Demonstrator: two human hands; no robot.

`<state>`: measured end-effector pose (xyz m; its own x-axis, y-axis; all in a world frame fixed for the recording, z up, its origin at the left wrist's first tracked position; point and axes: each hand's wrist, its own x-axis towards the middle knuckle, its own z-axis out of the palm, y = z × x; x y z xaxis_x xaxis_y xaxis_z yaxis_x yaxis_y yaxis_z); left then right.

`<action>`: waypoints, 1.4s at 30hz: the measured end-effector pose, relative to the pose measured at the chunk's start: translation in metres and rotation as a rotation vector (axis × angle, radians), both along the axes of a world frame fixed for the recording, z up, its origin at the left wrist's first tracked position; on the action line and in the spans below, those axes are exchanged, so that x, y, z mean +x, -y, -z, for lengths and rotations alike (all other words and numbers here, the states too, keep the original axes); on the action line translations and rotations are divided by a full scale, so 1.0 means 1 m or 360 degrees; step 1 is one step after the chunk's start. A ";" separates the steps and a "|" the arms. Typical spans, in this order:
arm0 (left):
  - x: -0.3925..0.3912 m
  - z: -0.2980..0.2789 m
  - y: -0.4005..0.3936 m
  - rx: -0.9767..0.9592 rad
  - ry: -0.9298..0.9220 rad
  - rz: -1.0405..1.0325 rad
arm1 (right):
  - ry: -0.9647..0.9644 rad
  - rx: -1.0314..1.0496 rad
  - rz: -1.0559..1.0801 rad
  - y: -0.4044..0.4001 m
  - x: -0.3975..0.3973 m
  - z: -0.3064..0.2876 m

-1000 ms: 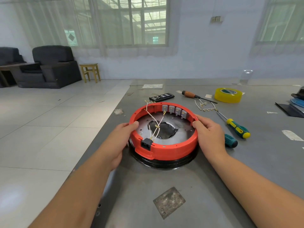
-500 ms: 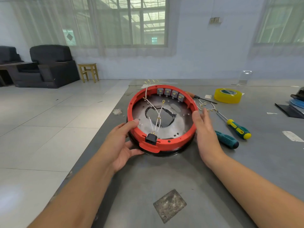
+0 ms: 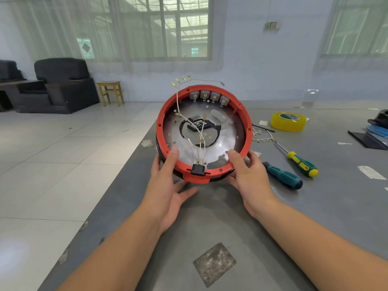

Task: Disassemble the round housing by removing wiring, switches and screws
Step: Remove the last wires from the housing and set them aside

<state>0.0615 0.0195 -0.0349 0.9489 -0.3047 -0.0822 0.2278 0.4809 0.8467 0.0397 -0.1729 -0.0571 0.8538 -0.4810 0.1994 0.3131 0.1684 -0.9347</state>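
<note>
The round housing [image 3: 246, 120], a red ring around a silver plate with a central hole, stands tilted up on its near edge and faces me. My left hand [image 3: 168, 181] grips its lower left rim, thumb on the inside. My right hand [image 3: 247, 177] grips the lower right rim, thumb on the inside too. Several grey switches [image 3: 209, 96] sit in a row inside the top of the ring. White wires [image 3: 200, 137] run from a black connector [image 3: 198, 170] at the bottom; some ends with gold terminals stick out above the top rim.
On the grey table [image 3: 315, 206] to the right lie a teal-handled screwdriver [image 3: 282, 175], a green-and-yellow screwdriver [image 3: 300, 162], loose wires [image 3: 262, 137], a yellow tape roll [image 3: 288, 121] and dark items at the right edge. The table's left edge drops to a tiled floor.
Both hands have tipped the housing from flat on the table up to near vertical, sliding down to grip its lower rim. A black part shows through the central hole now.
</note>
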 end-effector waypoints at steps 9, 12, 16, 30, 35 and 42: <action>-0.009 0.002 0.017 -0.0101 -0.0343 0.0098 | 0.0056 -0.0290 0.0080 0.001 -0.001 -0.003; -0.002 0.002 0.010 -0.0177 -0.0339 0.0031 | 0.0005 -0.0379 -0.0006 0.002 0.000 -0.003; 0.003 0.005 0.006 -0.0223 -0.0307 -0.0046 | -0.0128 -0.0932 0.0026 0.005 -0.010 -0.010; 0.029 0.012 0.000 -0.0372 -0.0199 -0.0235 | -0.1330 -0.2621 0.0877 0.066 -0.022 -0.005; 0.045 0.009 0.002 -0.0297 -0.0152 -0.0250 | -0.1223 -0.2659 0.0929 0.064 -0.026 -0.002; 0.055 0.017 0.000 -0.0292 -0.0137 -0.0223 | -0.1032 -0.2296 0.0793 0.076 -0.030 -0.001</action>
<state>0.1161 0.0194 -0.0515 0.9748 -0.1880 -0.1200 0.2156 0.6569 0.7225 0.0097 -0.2484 -0.0558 0.7963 -0.4619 0.3906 -0.4111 -0.8869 -0.2107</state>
